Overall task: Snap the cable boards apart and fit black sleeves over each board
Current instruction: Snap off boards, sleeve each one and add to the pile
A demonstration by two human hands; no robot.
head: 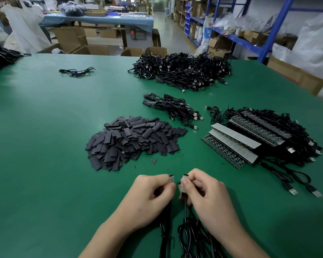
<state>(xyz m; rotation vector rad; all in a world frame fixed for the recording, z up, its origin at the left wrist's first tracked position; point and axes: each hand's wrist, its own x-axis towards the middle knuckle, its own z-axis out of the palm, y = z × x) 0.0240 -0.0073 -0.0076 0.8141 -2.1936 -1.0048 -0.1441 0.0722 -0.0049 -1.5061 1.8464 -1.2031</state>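
Note:
Near the front edge of the green table (54, 127), my left hand (147, 196) pinches one small cable board (172, 178) between thumb and fingers. My right hand (205, 192) pinches another small board (183, 185) just to its right. A narrow gap separates the two boards. Black cables (185, 233) hang from both boards toward me. A heap of flat black sleeves (132, 140) lies beyond my hands. Strips of joined boards (233, 144) with cables lie to the right.
A small bundle of sleeved cables (172, 108) lies behind the sleeve heap, and a large cable pile (185, 71) sits farther back. One loose cable (76, 71) lies at the back left. Cardboard boxes and blue shelving (231, 36) stand beyond the table.

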